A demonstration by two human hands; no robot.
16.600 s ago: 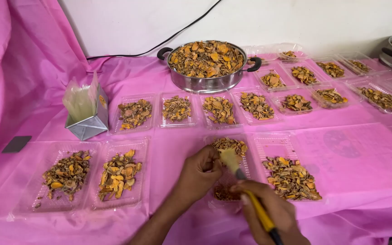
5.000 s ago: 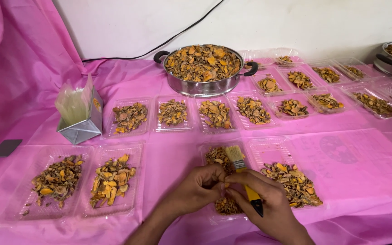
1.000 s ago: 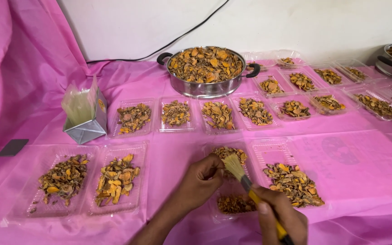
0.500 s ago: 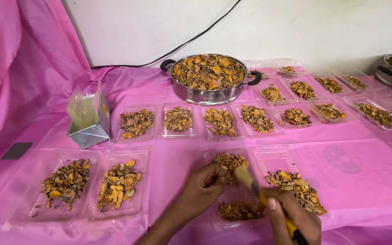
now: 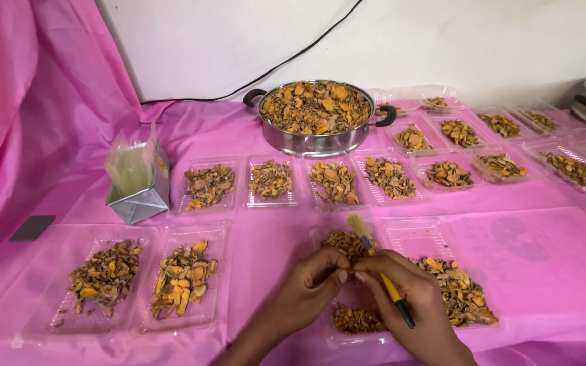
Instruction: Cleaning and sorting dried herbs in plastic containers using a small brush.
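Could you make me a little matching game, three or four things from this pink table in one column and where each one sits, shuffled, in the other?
Things:
1. steel pot
2. brush
3. silver box
4. dark flat square

Places:
A. held in the right hand, bristles up, beside the left hand
B. far left edge of the pink cloth, alone
C. at the back by the white wall, full of orange-brown pieces
D. left of the middle row of clear trays, holding clear bags

Pairs: 1-C, 2-A, 3-D, 4-B
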